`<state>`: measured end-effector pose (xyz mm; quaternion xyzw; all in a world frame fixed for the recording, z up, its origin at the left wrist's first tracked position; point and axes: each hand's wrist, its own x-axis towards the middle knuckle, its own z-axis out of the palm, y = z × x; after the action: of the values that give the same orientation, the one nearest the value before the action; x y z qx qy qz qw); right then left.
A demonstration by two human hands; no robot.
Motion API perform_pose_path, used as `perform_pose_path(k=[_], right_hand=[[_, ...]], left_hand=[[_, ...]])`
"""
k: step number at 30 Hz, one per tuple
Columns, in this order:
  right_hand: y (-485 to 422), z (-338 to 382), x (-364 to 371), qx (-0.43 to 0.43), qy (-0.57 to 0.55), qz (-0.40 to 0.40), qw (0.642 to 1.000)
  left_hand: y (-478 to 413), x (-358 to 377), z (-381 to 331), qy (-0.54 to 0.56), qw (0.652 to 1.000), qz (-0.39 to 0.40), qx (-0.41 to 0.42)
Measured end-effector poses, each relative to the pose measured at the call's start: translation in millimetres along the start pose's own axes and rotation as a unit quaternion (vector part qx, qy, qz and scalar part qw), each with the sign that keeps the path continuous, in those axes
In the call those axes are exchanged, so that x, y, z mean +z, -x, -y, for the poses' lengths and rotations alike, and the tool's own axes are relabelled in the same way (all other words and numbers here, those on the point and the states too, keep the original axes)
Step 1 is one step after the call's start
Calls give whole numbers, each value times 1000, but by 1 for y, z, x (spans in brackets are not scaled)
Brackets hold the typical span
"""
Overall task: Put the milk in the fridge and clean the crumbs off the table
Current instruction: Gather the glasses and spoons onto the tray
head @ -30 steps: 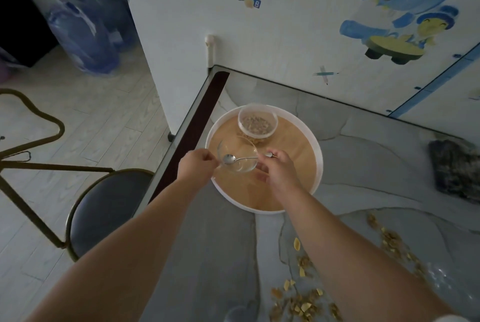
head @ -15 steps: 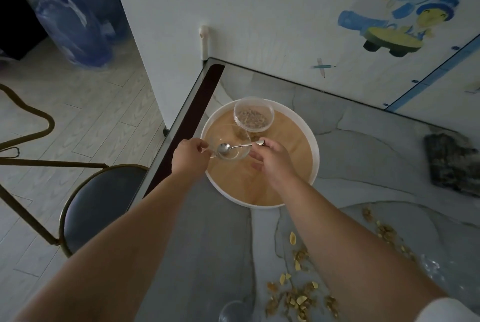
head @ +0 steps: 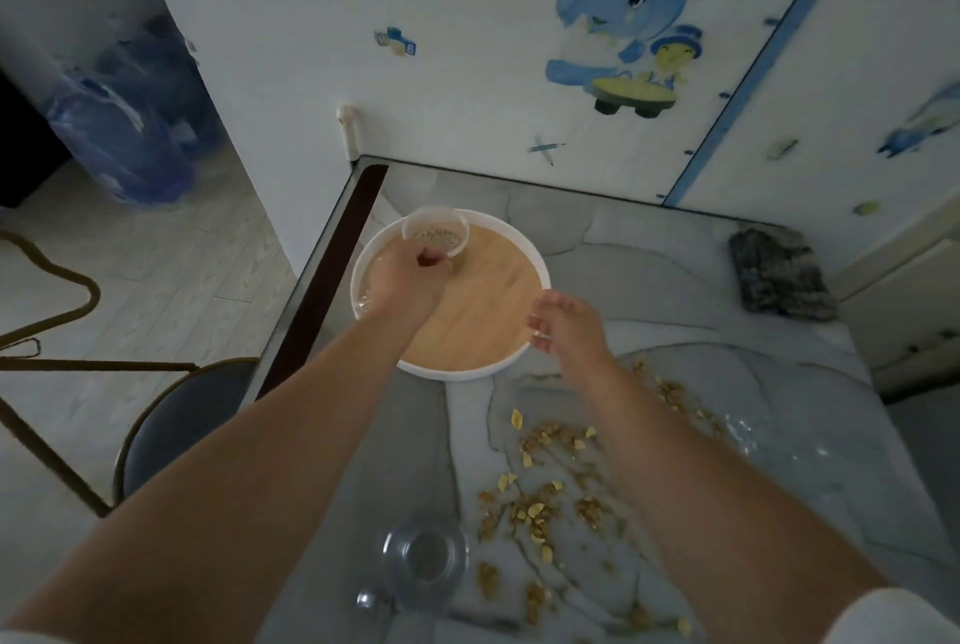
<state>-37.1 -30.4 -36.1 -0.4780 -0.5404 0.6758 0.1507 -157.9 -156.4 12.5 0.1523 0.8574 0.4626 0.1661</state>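
The step in hand is judged to be tray tidying ahead of the crumb cleaning. The round white-rimmed tray (head: 537,274) is set at the far left corner of the table (head: 649,279). The left hand (head: 410,279) is laid over the tray, with its fingers curled at the near rim of a small clear bowl of grains (head: 435,231); whether the rim is actually gripped cannot be told. The right hand (head: 569,326) is held just above the tray's right edge, fingers loosely spread and holding nothing.

No milk container and no fridge are visible, so the position of the milk cannot be stated. The crumbs (head: 550,482) are scattered across the near right part of the table, untouched. A clear glass (head: 423,563) stands at the near edge, just beside them.

The next move is judged to call for a wiping tool; a dark folded cloth (head: 782,274) lies at the far right and may serve.

The surface is grey marble-patterned and glossy. A white wall with a blue elephant sticker (head: 621,19) backs it. A dark round stool (head: 182,420) and large blue water bottles (head: 124,123) are seen on the pale plank floor to the left.
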Motion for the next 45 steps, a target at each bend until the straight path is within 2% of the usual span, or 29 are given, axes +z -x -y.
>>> perform_pose_path(k=[7,12,17,19,21,24,29,33,37,41,45], right_hand=[[35,-8,-101,-22,-30,-91,995],[59,-29,-185,-36,-18,-169,985],[78,-75,-274,-28,51,-293,954],[81,-92,-308,-6,125,-321,939],[81,-103,-329,4,229,-298,927],[72,-114,-358,4,369,-204,907],[46,-118,-380,-17,540,-101,835],[33,-117,-385,-31,578,-52,814],[25,-120,-392,-45,605,-38,794],[21,-119,-396,-52,646,-13,761],[23,-120,-401,-62,679,46,730]], left_hand=[[79,83,-32,33,987,156,-8],[122,147,-37,-5,979,203,-10],[156,205,-30,-24,969,246,-26],[166,230,-30,-35,965,257,-28],[169,243,-32,-41,963,264,-32],[170,269,-35,-51,961,268,-29],[165,299,-39,-78,962,263,-5],[155,317,-41,-83,956,281,18],[149,329,-45,-139,939,309,65],[148,333,-47,-167,923,333,95],[149,335,-46,-191,909,356,107]])
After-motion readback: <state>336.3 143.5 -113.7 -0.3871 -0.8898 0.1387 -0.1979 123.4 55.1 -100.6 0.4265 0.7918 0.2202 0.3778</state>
